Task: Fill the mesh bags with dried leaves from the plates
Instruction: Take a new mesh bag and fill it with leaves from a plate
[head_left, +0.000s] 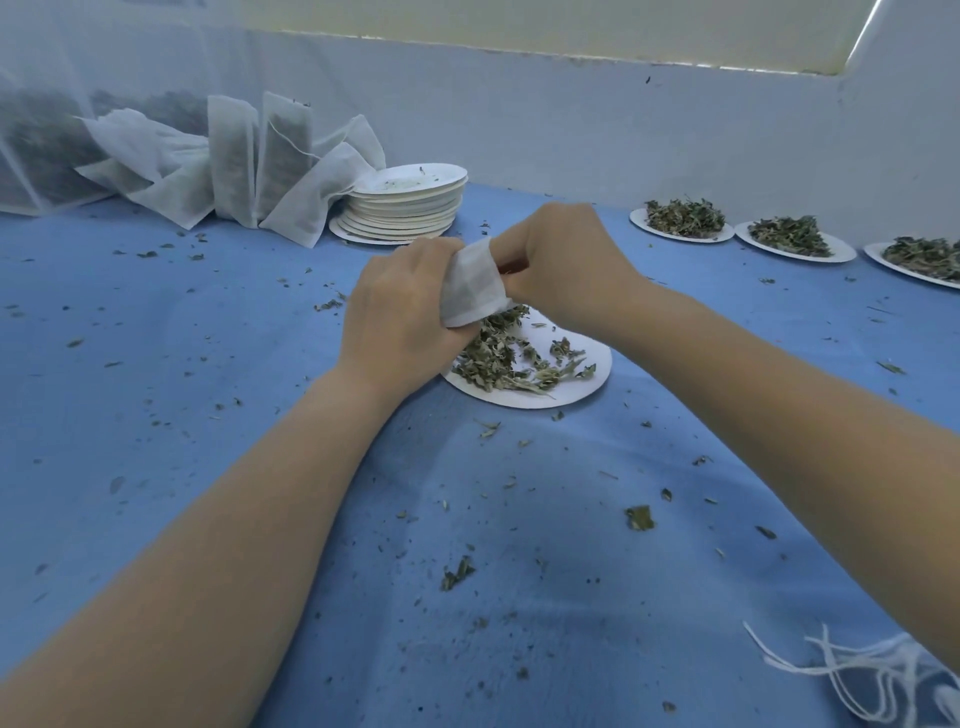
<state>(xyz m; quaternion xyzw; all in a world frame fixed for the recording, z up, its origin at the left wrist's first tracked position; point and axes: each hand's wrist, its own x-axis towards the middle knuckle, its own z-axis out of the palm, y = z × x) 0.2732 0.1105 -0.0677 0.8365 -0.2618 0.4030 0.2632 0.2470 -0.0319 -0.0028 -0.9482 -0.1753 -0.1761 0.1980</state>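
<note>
Gripping upright mesh bag (471, 283), both hands

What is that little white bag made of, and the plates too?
The little bag looks like thin white mesh or non-woven fabric: soft, creased, slightly see-through. The plate under it looks like matte white paper or pressed pulp: thin, flat rim, no shine. I can't tell for sure.
</note>
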